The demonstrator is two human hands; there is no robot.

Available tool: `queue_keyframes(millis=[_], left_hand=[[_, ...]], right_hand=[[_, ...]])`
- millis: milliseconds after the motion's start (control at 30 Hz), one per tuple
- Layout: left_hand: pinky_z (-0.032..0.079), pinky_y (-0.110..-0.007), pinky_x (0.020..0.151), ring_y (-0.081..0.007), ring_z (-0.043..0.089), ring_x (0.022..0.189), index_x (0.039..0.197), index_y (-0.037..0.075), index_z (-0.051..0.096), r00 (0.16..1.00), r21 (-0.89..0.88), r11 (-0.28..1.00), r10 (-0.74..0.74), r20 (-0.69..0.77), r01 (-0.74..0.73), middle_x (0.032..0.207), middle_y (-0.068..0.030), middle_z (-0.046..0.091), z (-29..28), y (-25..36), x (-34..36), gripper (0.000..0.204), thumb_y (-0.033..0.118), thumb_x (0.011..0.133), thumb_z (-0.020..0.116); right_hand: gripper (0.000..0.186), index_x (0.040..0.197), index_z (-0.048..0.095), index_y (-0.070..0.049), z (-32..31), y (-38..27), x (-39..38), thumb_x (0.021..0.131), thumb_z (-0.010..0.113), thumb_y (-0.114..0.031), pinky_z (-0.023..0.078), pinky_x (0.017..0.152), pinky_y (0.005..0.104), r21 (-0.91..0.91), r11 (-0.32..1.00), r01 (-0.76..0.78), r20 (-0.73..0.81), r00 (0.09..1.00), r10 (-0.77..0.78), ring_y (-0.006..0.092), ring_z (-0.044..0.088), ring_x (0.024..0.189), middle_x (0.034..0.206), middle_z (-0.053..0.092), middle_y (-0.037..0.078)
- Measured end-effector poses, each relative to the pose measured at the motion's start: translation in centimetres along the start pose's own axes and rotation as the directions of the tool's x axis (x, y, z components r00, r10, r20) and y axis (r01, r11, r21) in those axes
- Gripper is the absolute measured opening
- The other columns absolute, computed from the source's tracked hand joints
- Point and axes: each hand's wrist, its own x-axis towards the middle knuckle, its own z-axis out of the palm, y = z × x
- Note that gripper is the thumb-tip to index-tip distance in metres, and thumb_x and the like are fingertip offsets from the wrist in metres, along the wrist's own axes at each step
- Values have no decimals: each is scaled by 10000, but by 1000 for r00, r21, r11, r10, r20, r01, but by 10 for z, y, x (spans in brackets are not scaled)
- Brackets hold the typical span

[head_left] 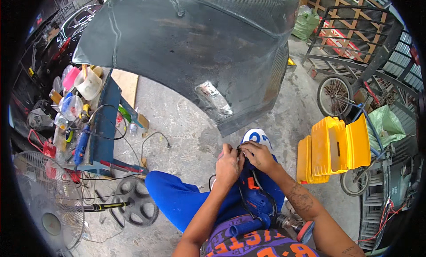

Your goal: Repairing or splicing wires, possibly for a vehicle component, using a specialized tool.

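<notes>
My left hand (228,164) and my right hand (259,156) meet over my lap, fingertips pinched together. Between them is a small dark piece, mostly covered by the fingers; its kind cannot be made out. A blue power tool (259,203) with an orange patch lies across my lap below the hands. Along its body runs a black cord (242,196), up toward my fingers. From the tool's near end a blue tube-shaped part (242,228) sticks out, and a round pad (305,232) shows by my right forearm.
A large dark car panel (177,48) with a bare patch stands ahead. On the left are a cluttered blue stand (104,124), a fan (51,212) and a black wheel-shaped base (135,201). Yellow bins (317,153), a bicycle wheel (335,96) and a metal rack (346,39) stand right.
</notes>
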Motion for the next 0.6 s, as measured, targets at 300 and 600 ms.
queue_keyframes(millis=[300,600], left_hand=[[540,-463,613,-384,660,711,869,-29,645,996,-144,986,90,18,-87,999,-171,564,-11,-15,9,199,167,893,675],[477,-353,746,-241,582,860,770,-31,653,985,-511,854,-11,171,98,924,-125,528,-8,-46,17,226,153,885,589]], right_hand=[[132,969,635,15,9,-3,12,891,658,-89,517,739,451,87,991,-105,11,995,104,409,653,843,922,665,213],[94,938,618,18,12,-4,12,927,605,-75,494,742,465,32,994,-102,17,995,102,420,634,849,891,649,218]])
